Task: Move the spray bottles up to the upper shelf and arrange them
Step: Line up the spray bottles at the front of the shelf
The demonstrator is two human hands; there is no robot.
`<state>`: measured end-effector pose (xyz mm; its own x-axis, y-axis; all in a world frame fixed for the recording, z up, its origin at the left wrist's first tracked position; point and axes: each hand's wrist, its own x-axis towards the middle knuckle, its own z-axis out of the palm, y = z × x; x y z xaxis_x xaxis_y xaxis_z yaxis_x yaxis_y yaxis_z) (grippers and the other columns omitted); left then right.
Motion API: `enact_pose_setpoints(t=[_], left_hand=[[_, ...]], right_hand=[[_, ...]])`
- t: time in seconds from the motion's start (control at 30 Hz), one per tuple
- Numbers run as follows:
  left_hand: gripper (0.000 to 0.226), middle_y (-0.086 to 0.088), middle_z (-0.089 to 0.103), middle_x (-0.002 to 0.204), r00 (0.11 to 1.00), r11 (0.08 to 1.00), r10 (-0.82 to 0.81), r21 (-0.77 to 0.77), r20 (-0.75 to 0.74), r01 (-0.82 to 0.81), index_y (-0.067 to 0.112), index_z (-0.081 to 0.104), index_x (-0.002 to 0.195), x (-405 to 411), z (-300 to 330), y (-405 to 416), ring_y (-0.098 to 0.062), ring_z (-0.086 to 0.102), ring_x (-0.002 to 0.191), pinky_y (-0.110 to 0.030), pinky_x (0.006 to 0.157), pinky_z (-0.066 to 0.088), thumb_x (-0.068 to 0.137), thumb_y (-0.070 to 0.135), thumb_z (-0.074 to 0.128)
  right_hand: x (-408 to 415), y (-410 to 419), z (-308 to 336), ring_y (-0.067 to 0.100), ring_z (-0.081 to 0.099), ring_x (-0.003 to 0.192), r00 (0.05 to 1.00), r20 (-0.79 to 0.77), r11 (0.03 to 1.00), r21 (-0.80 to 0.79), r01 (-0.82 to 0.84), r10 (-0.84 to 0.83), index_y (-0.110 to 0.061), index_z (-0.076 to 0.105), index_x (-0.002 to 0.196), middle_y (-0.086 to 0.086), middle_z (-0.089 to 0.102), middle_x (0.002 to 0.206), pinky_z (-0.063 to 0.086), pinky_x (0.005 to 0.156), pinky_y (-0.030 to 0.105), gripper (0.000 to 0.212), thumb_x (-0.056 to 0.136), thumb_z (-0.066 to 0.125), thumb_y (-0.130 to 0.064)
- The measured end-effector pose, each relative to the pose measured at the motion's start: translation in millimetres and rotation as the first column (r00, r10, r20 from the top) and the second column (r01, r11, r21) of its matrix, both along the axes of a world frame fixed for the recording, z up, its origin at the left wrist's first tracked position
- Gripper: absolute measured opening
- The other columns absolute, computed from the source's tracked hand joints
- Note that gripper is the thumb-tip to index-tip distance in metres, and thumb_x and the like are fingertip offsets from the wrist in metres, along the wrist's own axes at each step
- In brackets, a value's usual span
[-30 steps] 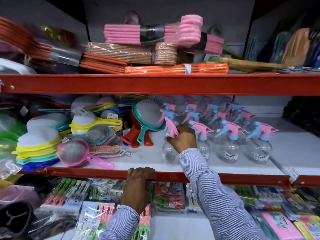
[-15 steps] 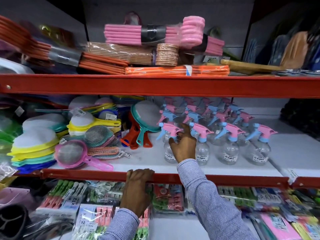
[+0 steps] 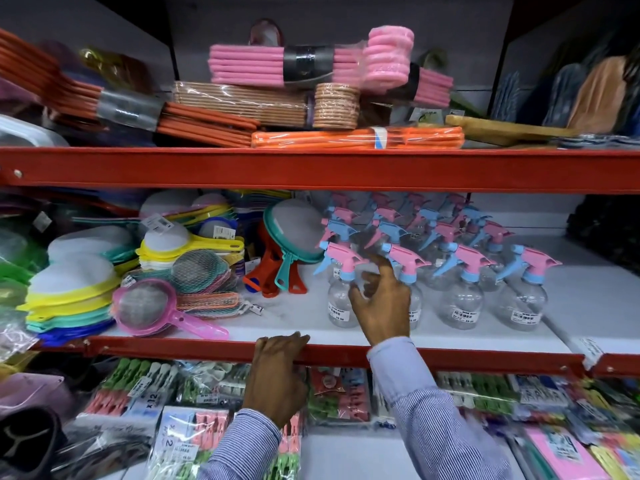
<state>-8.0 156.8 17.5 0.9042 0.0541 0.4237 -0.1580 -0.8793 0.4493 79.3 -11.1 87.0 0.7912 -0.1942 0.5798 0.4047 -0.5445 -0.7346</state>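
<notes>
Four clear plastic spray bottles with pink-and-blue triggers (image 3: 464, 289) front the middle shelf's edge (image 3: 485, 362), right hand (image 3: 382, 306) spread open between two, holding none, left hand (image 3: 277, 379) gripping the lip; arranging seems underway, next squaring the row.

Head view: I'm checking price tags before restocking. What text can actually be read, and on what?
"x 12": clothes-peg packet below the left hand.
"2": card of another peg packet.
"35.00", seemingly: price sticker on a front spray bottle.
Other stickers, shelf-edge tag: too blurred.
</notes>
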Motion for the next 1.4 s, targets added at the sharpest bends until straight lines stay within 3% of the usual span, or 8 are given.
enact_pose_setpoints(t=[0.13, 0.33, 0.5, 0.73, 0.93, 1.07, 1.17, 1.4], left_hand=[[0.053, -0.010, 0.067, 0.125, 0.999, 0.983, -0.013, -0.181, -0.037, 0.006, 0.017, 0.058, 0.128, 23, 18, -4, -0.026, 0.062, 0.113, -0.031, 0.101, 0.045, 0.075, 0.018, 0.064], [0.063, -0.008, 0.052, 0.140, 0.967, 0.841, -0.156, -0.541, -0.203, 0.023, 0.011, 0.041, 0.140, 74, 36, -32, -0.023, 0.058, 0.116, -0.029, 0.094, 0.048, 0.083, 0.013, 0.068], [0.049, 0.011, 0.062, 0.107, 0.973, 0.817, -0.187, -0.571, -0.132, 0.080, 0.034, 0.050, 0.114, 86, 30, -35, -0.002, 0.062, 0.083, 0.002, 0.064, 0.044, 0.077, 0.011, 0.074], [0.044, 0.005, 0.068, 0.110, 0.985, 0.807, -0.159, -0.583, -0.064, 0.092, 0.022, 0.059, 0.121, 86, 24, -35, -0.016, 0.069, 0.092, -0.025, 0.084, 0.052, 0.081, 0.013, 0.073], [0.049, 0.002, 0.063, 0.119, 0.993, 0.809, -0.100, -0.587, -0.058, 0.047, 0.014, 0.055, 0.128, 85, 22, -36, -0.016, 0.063, 0.102, -0.025, 0.085, 0.050, 0.083, 0.020, 0.072], [0.027, -0.002, 0.070, 0.107, 0.987, 0.813, 0.097, -0.582, 0.131, -0.003, 0.015, 0.065, 0.108, 69, 23, -47, -0.018, 0.066, 0.089, -0.031, 0.078, 0.056, 0.082, 0.012, 0.069], [0.017, 0.005, 0.071, 0.083, 0.975, 0.823, 0.047, -0.561, 0.216, 0.085, 0.021, 0.067, 0.087, 56, 21, -78, -0.004, 0.065, 0.069, -0.019, 0.065, 0.053, 0.078, 0.006, 0.067], [0.056, -0.002, 0.056, 0.128, 0.974, 0.772, -0.207, -0.627, -0.096, 0.103, 0.008, 0.045, 0.136, 74, 26, -139, -0.015, 0.057, 0.111, -0.022, 0.092, 0.044, 0.085, 0.013, 0.066]], right_hand=[[-14, -16, -34, 0.006, 0.068, 0.061, 0.994, -0.107, 0.999, -0.031, -0.013, 0.009, -0.021, 0.067, 0.094, -0.005, 0.075, 0.080, 0.060, 0.072, 0.024, 0.026, 0.073, 0.070, -0.006], [-4, -11, -46, 0.028, 0.070, 0.101, 0.936, -0.337, 0.988, -0.082, -0.133, 0.098, -0.005, 0.059, 0.128, 0.015, 0.069, 0.121, 0.055, 0.093, 0.038, 0.043, 0.088, 0.064, -0.020], [1, -13, -42, 0.029, 0.071, 0.100, 0.929, -0.358, 0.986, -0.092, -0.142, 0.100, -0.005, 0.063, 0.123, 0.015, 0.071, 0.119, 0.054, 0.094, 0.040, 0.040, 0.085, 0.067, -0.018], [1, -14, -40, 0.027, 0.068, 0.107, 0.928, -0.355, 0.989, -0.056, -0.140, 0.111, -0.004, 0.065, 0.120, 0.013, 0.072, 0.116, 0.054, 0.096, 0.040, 0.039, 0.085, 0.070, -0.019], [-6, -18, -38, 0.025, 0.070, 0.099, 0.923, -0.364, 0.990, -0.016, -0.137, 0.122, -0.005, 0.063, 0.125, 0.011, 0.070, 0.121, 0.053, 0.096, 0.036, 0.043, 0.085, 0.070, -0.019], [-25, -52, -45, 0.006, 0.067, 0.063, 0.969, -0.246, 0.998, 0.064, 0.017, -0.001, -0.018, 0.075, 0.089, -0.006, 0.075, 0.081, 0.058, 0.076, 0.025, 0.016, 0.078, 0.069, -0.008], [-31, -90, -47, 0.005, 0.066, 0.057, 0.971, -0.187, 0.980, 0.100, 0.169, -0.148, -0.021, 0.070, 0.075, -0.010, 0.069, 0.064, 0.050, 0.061, 0.013, 0.014, 0.075, 0.070, -0.007], [1, -129, -41, 0.022, 0.070, 0.092, 0.932, -0.362, 0.998, -0.043, -0.042, 0.023, -0.003, 0.057, 0.130, 0.012, 0.066, 0.128, 0.044, 0.082, 0.017, 0.048, 0.085, 0.069, -0.013]])
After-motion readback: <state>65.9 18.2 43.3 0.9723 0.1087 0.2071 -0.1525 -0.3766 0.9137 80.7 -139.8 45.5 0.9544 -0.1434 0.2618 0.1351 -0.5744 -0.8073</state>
